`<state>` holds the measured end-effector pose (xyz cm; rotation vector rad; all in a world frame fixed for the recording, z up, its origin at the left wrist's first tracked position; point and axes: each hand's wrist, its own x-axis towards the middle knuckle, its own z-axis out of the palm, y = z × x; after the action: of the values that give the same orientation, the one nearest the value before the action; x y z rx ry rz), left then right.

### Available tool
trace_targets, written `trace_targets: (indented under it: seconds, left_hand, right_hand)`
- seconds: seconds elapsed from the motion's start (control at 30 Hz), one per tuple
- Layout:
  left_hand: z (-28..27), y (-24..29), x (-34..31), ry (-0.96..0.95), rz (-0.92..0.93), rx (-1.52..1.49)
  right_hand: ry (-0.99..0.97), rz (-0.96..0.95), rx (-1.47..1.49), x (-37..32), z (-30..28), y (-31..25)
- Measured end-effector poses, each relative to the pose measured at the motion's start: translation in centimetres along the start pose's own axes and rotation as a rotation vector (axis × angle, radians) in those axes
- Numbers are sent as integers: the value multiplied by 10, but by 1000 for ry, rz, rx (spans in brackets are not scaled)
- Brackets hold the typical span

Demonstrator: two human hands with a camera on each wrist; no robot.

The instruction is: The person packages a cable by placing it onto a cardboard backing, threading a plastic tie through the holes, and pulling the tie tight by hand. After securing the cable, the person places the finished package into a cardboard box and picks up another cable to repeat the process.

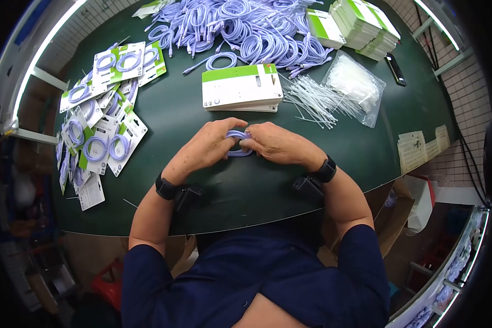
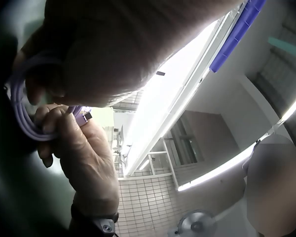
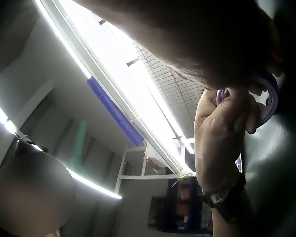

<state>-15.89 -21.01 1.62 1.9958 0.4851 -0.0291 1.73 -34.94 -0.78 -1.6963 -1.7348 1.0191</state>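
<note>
Work table (image 1: pixel 366 156): dark green top, worn paper sheets (image 1: pixel 412 151) at its right edge. Wall (image 1: pixel 466 112), right side: pale tiles, dark grout, black cables (image 1: pixel 468 156) running down it. Lighting: lit tube (image 1: pixel 35 61) at left, on a white frame (image 1: pixel 50 78). Floor, lower left: red plastic stool (image 1: pixel 108 284) (partly in shadow). Left wrist view: round fan (image 2: pixel 196 223), greyish ceiling (image 2: pixel 219 81).

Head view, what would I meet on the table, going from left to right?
Carded cables, card stack, loose zip ties, bag of zip ties, black tool, worn papers.
</note>
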Motion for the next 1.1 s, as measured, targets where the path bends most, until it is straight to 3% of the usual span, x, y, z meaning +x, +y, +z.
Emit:
trace_targets:
  seconds: [0.1,0.23,0.27,0.33,0.37,0.43,0.57,0.67,0.83,0.97,1.07,1.1]
  left_hand:
    - [-4,-2,2,-108,-14,35]
    - [-11,18,-1,-50,-23,58]
    - [-12,21,-5,-48,3,68]
    - [-12,29,-14,391,252,104]
    - [-14,38,-18,378,283,102]
    - [-19,68,-34,969,627,742]
    - [6,72,-46,788,787,572]
    - [40,63,-26,560,567,587]
    - [51,45,-5,587,542,488]
    - [41,45,-4,563,610,566]
    - [30,38,-5,539,759,614]
    - [26,35,-7,536,723,633]
  right_hand:
    - [5,-48,-17,-1,-1,-1]
    - [52,-119,-35,1,-1,-2]
    - [102,-108,108,-1,-2,-8]
    - [209,-82,396,-5,-4,-15]
    - [236,-75,379,-6,-8,-16]
    - [232,-88,548,-7,-15,-15]
    - [255,-142,756,-10,-22,-14]
    - [284,-165,789,-9,-14,-17]
    - [351,-151,742,-9,-17,-18]
    - [352,-105,635,-14,-27,-12]
    - [351,-64,589,-13,-28,-12]
    - [367,-35,569,-12,-28,-13]
